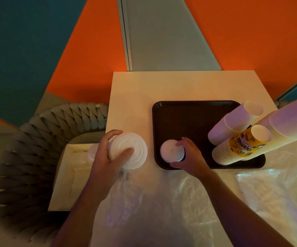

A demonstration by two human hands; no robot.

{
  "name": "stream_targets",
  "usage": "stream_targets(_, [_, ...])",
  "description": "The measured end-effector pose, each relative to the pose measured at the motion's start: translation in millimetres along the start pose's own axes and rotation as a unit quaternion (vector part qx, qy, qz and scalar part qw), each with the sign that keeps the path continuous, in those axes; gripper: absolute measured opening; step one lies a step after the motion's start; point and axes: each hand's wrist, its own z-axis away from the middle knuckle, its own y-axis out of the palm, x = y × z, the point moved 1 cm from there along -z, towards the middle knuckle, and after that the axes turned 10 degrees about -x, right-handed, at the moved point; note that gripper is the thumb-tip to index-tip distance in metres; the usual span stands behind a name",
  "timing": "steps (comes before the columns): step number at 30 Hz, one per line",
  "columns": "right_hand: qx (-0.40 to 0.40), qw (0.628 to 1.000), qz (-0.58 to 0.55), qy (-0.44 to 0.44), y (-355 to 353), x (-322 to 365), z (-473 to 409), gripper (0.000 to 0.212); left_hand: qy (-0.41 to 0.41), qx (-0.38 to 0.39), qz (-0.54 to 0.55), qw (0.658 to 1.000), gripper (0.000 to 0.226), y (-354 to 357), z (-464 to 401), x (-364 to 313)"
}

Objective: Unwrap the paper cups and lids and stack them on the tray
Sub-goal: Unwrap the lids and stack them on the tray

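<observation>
While the left hand (108, 154) grips a stack of white lids (129, 150) at centre left of the frame, thumb across the top lid and clear plastic wrap (124, 193) trailing below, the right hand (188, 157) curls round a shorter lid stack (171, 151) standing on the dark tray's (188, 111) near left corner. Three tall stacks of paper cups (237, 145) stand on the tray's right side, and the tray lies on the pale desk (135, 90) at centre.
</observation>
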Motion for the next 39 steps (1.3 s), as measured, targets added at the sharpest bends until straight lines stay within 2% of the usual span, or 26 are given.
stream_targets(6, [0.003, 0.999, 0.031, -0.025, 6.1, 9.0, -3.9, 0.069, -0.007, 0.002, 0.002, 1.000, 0.052, 2.5, 0.1, -0.7])
stream_targets(19, [-0.018, 1.000, 0.005, 0.012, 7.9, 7.7, 6.6, 0.066, 0.021, -0.001, -0.005, 1.000, 0.051, -0.1, 0.4, -3.9])
stream_targets(26, [-0.011, 1.000, -0.001, 0.015, -1.2, 16.7, 13.3, 0.070, 0.069, 0.011, -0.009, 0.998, 0.047, 6.1, 6.7, -9.4])
stream_targets(28, [-0.032, 0.999, -0.012, -0.003, -12.0, 26.2, 12.7, 0.063, 0.084, 0.019, -0.018, 0.996, 0.047, 8.7, 9.4, -11.6])
stream_targets(33, [-0.066, 0.977, -0.199, -0.037, -53.8, 83.6, 20.8, 0.019, 0.126, 0.031, -0.083, 0.988, 0.048, 17.9, 13.5, -16.2])
stream_targets(36, [-0.057, 0.958, -0.270, -0.077, -71.1, 112.4, 35.4, 0.018, 0.160, 0.043, -0.107, 0.980, 0.049, 26.2, 20.0, -21.3])
stream_targets(39, [-0.050, 0.954, -0.282, -0.095, -78.4, 120.6, 45.5, 0.022, 0.177, 0.053, -0.115, 0.976, 0.049, 32.0, 25.8, -21.8])
